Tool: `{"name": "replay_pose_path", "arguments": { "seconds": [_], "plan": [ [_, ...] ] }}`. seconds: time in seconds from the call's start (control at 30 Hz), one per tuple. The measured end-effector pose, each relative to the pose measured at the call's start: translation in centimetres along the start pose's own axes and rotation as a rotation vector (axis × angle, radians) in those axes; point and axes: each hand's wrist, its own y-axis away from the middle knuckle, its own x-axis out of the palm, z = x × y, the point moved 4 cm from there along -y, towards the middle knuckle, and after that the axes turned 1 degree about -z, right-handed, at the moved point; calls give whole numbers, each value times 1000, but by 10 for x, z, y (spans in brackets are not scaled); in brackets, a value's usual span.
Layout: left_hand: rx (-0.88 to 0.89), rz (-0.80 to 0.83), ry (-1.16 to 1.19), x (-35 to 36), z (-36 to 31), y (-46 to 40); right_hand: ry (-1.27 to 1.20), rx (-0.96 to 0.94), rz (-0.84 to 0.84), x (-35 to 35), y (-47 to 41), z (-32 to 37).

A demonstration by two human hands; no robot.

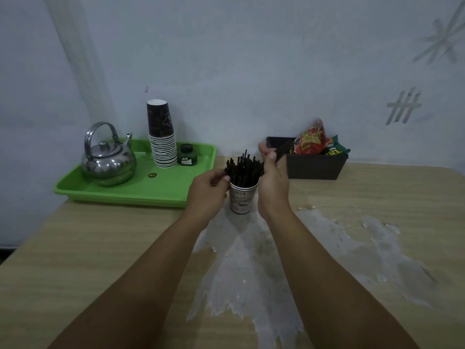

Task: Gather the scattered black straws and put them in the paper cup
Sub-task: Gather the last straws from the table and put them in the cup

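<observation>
Both forearms reach forward over the table [75, 248] to the paper cup [241, 199], which stands upright near the middle of the far half and already holds a thick bunch of black straws [242, 170] fanning out above its rim. The left hand [207, 190] is curled against the cup's left side at rim height, fingertips touching the outer straws, so it looks to be steadying cup and bunch together. The right hand [273, 182] is closed around a small bundle of straws [281, 149] held slanted, their lower ends pointing toward the cup mouth and their upper ends sticking out past the fingers toward the back. The step in hand seems to be feeding this last bundle in: best to tip it nearer upright, aim for a gap on the right of the bunch, keep the left hand braced so the light cup does not topple, and loosen the grip only once the ends are well below the rim. No loose straws show on the tabletop, so the task looks nearly done. The table is pale wood grain with a large worn, flaking grey patch in front of the cup. Further back, a green tray [196, 172] carries a steel kettle [108, 159], a stack of cups [162, 137] and a small green bottle [187, 154]; to the right, a dark box [314, 167] holds snack packets [312, 139]. A pale bluish wall [239, 59] closes the scene.
</observation>
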Motion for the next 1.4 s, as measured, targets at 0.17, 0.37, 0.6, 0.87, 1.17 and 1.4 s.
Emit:
{"name": "replay_pose_path", "arguments": {
  "seconds": [0.17, 0.37, 0.6, 0.87, 1.17, 1.4],
  "plan": [
    [-25, -21, 29, 1, -1, -1, 243, -42, 117, -5, 6, -21],
    [-35, -21, 31, 2, 0, 0, 304, -62, 171, -12, 14, -18],
    [-40, -37, 14, 3, -2, 2, 411, -306, 125, -16, 11, 17],
    [-21, -55, -31, 3, -2, 3, 560, -306, 150, -26, 10, 12],
    [-37, -23, -110, 16, 24, 25, 1130, -125, 70, -72, 9, -26],
    [62, 9, -253, 34, 28, 24, 1493, -127, 135, -83, 15, -44]
  ]
}}
